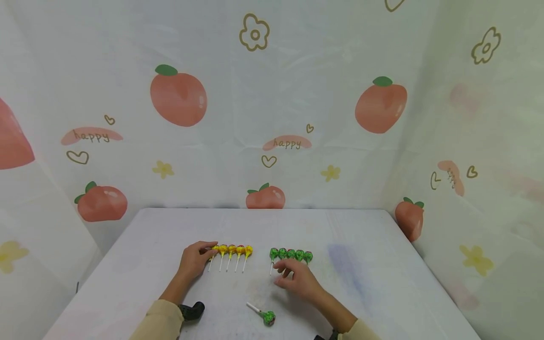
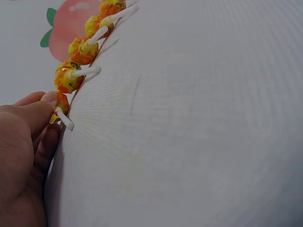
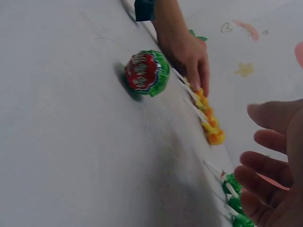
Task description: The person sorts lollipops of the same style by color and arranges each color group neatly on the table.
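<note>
My left hand (image 1: 195,259) is at the left end of a row of several yellow-wrapped lollipops (image 1: 231,250). In the left wrist view its thumb and fingers pinch the wrapped head of the end lollipop (image 2: 62,101), whose white stick points toward the near side. My right hand (image 1: 301,281) hovers just in front of a row of several green-wrapped lollipops (image 1: 282,253), its fingers loosely bent and holding nothing. It hides part of that row's sticks. One separate green lollipop (image 1: 268,318) lies nearer the front, stick pointing up-left; its red label (image 3: 142,73) shows in the right wrist view.
The white table (image 1: 170,226) reaches back to a cloth backdrop (image 1: 229,94) printed with peaches, flowers and hearts. A gap separates the yellow and green rows. Dark straps with a black device (image 1: 193,311) sit at the left wrist. A bluish stain (image 1: 346,264) marks the tabletop at right.
</note>
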A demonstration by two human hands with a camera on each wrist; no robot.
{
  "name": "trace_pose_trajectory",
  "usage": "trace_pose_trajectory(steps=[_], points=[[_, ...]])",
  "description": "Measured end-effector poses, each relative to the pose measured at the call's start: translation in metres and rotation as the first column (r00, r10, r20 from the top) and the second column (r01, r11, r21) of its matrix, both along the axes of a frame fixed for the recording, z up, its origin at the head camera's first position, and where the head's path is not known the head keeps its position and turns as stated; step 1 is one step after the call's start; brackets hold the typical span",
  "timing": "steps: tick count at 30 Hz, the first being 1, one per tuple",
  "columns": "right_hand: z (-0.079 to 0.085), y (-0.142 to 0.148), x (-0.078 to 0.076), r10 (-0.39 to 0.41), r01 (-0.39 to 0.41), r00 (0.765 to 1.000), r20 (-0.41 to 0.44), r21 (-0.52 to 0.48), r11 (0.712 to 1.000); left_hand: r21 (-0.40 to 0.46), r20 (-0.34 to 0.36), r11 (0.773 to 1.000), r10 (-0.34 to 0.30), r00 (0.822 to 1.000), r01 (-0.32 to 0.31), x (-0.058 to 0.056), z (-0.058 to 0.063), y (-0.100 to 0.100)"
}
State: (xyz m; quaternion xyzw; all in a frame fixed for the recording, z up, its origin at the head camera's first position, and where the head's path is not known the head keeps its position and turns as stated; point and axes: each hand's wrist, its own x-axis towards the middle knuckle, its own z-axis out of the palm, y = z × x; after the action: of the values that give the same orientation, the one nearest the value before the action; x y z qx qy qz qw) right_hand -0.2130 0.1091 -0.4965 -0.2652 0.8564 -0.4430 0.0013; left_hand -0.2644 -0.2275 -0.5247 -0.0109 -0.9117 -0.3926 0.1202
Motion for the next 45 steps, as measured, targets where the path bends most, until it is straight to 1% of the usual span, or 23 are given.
trace_pose_trajectory(steps=[3,9,12,15,19,23,25,28,34,38,42,45], points=[[-0.002,-0.002,0.003,0.072,-0.073,0.997,0.025,0.048,0.996,-0.002,0.003,1.000,0.002,1.000,-0.002,0.000,-0.001,0.000],[-0.008,-0.005,0.008,0.149,-0.158,0.986,0.073,0.154,0.975,0.002,0.007,1.000,0.005,1.000,-0.005,0.000,-0.002,0.000],[-0.011,-0.006,0.010,0.178,-0.185,0.982,0.056,0.199,0.962,0.000,0.007,1.000,0.002,1.000,-0.002,-0.001,-0.002,-0.001],[-0.014,-0.007,0.013,0.219,-0.215,0.976,0.013,0.246,0.945,-0.002,0.002,1.000,0.002,1.000,-0.002,-0.001,-0.003,-0.001],[-0.015,-0.008,0.017,0.281,-0.261,0.959,-0.028,0.294,0.920,-0.003,-0.007,1.000,0.005,1.000,-0.005,-0.002,-0.004,-0.002],[-0.013,-0.010,0.020,0.326,-0.296,0.945,-0.040,0.324,0.898,-0.007,-0.007,1.000,0.006,1.000,-0.006,-0.002,-0.005,-0.002],[-0.012,-0.011,0.022,0.350,-0.309,0.935,-0.061,0.343,0.887,-0.009,-0.006,1.000,0.006,1.000,-0.006,-0.003,-0.005,-0.002],[-0.010,-0.013,0.025,0.376,-0.328,0.924,-0.072,0.357,0.875,-0.010,-0.007,1.000,0.002,1.000,-0.002,-0.003,-0.004,-0.002],[-0.006,-0.016,0.029,0.397,-0.379,0.917,0.024,0.357,0.854,-0.010,-0.006,1.000,0.001,1.000,-0.001,-0.003,-0.004,-0.002],[-0.006,-0.018,0.030,0.419,-0.404,0.907,0.041,0.362,0.840,-0.012,-0.001,1.000,0.000,1.000,0.000,-0.002,-0.004,-0.002],[-0.006,-0.018,0.029,0.425,-0.414,0.904,0.047,0.346,0.842,-0.010,0.002,1.000,0.002,1.000,-0.002,-0.002,-0.003,-0.001],[-0.006,-0.016,0.028,0.409,-0.408,0.910,0.069,0.320,0.855,0.000,0.004,1.000,0.008,1.000,-0.008,-0.002,-0.003,-0.001]])
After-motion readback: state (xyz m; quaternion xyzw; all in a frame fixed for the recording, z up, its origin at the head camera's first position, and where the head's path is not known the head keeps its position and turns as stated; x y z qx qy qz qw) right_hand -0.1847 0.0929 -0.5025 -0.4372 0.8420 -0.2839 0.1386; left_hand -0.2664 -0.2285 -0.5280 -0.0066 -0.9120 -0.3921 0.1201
